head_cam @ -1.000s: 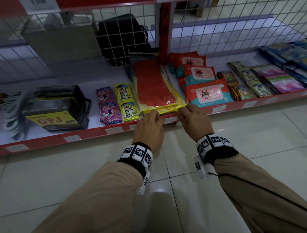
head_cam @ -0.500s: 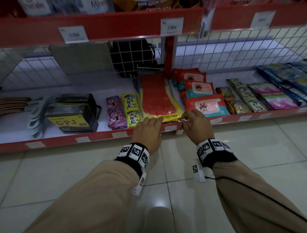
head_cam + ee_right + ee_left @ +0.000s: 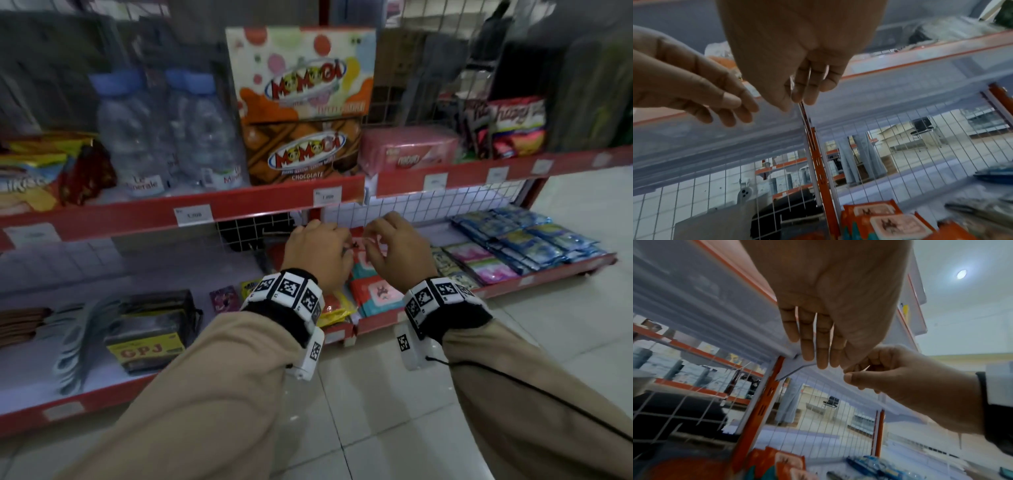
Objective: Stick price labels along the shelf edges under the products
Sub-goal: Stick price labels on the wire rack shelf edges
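Both hands hover close together in front of the wire grid, between the lower red shelf edge [image 3: 376,327] and the upper red shelf edge [image 3: 263,202]. My right hand [image 3: 371,240] pinches a thin white price label [image 3: 791,86] between thumb and fingers; it shows edge-on as a sliver [image 3: 867,368] in the left wrist view. My left hand [image 3: 337,245] is beside it with fingers [image 3: 806,344] nearly straight and nothing in them. White labels [image 3: 327,196] sit on the upper edge under the Momogi boxes [image 3: 301,154] and under the water bottles [image 3: 193,215].
Wet-wipe packs [image 3: 375,294] and a red-and-yellow pack [image 3: 334,306] lie on the lower shelf under my hands. A black GPJ pack [image 3: 147,329] lies left, blue sachets [image 3: 524,236] right. A red upright post [image 3: 816,155] splits the grid. Pale floor tiles [image 3: 359,394] lie below.
Both hands have lifted off the lower shelf edge and now hover higher, near the grid. My view has tilted up, bringing the upper shelf's products into sight.
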